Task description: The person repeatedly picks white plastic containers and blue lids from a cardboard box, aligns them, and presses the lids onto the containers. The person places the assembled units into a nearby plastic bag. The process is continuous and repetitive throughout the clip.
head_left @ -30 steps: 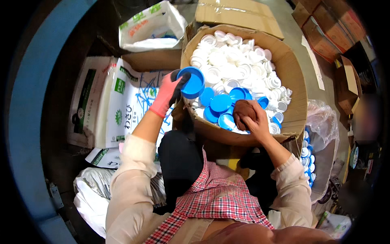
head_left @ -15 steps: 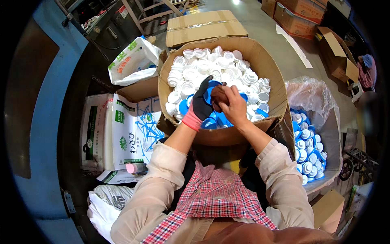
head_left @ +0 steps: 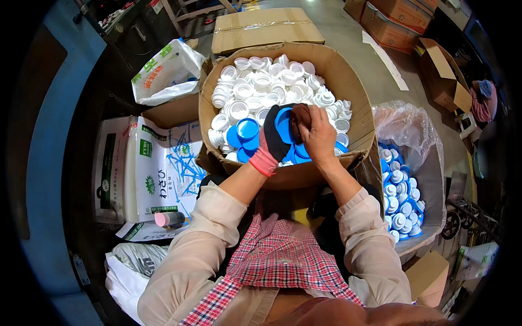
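My left hand (head_left: 273,140), in a black glove with a pink cuff, grips a round blue plastic lid (head_left: 283,126) by its left edge. My bare right hand (head_left: 319,135) pinches a crumpled dark brown cloth (head_left: 299,120) against the lid's right side. Both hands are over the near part of a cardboard box (head_left: 343,65) heaped with white plastic caps (head_left: 260,82). More blue lids (head_left: 247,129) lie on the heap beside my left hand and below the held lid. My hands partly cover these.
On the right stands a plastic-lined carton (head_left: 433,179) of blue and white caps (head_left: 403,206). At left are a white bag (head_left: 168,73) and a printed sheet (head_left: 157,182) strewn with thin blue strips (head_left: 184,165). A pink-topped container (head_left: 169,219) lies nearby. A flat closed carton (head_left: 266,30) is behind.
The cloth has shifted toward the lid's right edge, and more of the lid's blue face shows. My left hand still holds the lid. The whole view has shifted slightly.
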A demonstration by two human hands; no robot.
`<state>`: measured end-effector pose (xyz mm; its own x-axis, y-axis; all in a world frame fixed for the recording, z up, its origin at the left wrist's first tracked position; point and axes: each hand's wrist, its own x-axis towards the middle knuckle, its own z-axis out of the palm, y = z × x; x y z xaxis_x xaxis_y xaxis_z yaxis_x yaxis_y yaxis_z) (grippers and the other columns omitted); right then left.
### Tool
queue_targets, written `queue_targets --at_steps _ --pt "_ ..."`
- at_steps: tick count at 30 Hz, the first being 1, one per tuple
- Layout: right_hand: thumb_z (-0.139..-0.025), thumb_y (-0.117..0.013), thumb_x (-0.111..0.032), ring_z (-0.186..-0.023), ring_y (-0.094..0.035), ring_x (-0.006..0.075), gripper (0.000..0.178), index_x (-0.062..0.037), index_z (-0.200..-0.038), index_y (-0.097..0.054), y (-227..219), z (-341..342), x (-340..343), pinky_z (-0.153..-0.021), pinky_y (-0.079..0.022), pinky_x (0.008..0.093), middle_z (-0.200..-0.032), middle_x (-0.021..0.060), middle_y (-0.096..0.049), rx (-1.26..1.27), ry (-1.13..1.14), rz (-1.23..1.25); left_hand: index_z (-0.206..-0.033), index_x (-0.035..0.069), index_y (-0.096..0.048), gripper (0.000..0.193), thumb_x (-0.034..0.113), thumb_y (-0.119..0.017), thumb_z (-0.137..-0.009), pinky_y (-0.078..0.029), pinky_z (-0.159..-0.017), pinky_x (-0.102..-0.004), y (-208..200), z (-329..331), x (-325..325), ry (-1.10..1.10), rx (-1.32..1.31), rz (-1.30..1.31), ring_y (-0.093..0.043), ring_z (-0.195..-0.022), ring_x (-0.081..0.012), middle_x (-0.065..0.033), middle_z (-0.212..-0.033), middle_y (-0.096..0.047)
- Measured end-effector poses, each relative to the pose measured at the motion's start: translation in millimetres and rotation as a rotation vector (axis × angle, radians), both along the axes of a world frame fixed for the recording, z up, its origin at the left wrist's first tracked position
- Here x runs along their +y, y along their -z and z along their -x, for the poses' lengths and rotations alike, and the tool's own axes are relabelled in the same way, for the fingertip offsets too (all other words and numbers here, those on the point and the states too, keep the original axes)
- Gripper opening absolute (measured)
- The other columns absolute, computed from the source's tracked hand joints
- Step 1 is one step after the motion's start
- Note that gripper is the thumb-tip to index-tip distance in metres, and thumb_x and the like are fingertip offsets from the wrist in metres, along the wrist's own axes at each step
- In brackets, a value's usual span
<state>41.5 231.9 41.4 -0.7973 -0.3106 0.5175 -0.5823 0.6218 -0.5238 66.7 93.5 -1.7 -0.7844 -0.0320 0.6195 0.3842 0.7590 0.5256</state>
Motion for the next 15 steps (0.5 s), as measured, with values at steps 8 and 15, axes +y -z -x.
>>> queue_targets --at_steps 8,15 --pt "-0.079 -0.064 -0.019 -0.091 -0.059 0.0428 0.032 -0.0051 -0.106 -0.053 40 0 14 -0.075 -0.048 0.0458 -0.098 0.0213 -0.061 -0.345 -0.225 0.032 -0.120 0.005 -0.057 0.039 0.031 -0.054 -0.090 -0.044 -0.093 -0.0401 42 30 -35 -0.025 -0.475 -0.195 -0.058 -0.106 -0.0325 -0.0202 -0.112 -0.061" --pt "-0.078 -0.066 -0.019 -0.093 -0.057 0.0405 0.035 -0.0059 -0.107 -0.053 40 17 20 -0.077 -0.048 0.0460 -0.099 0.0197 -0.059 -0.291 -0.232 0.020 -0.117 0.010 -0.054 0.048 0.023 -0.071 -0.074 -0.047 -0.086 -0.0485 89 41 -120 -0.573 -0.854 0.541 -0.057 -0.107 -0.0359 -0.0163 -0.117 -0.057"
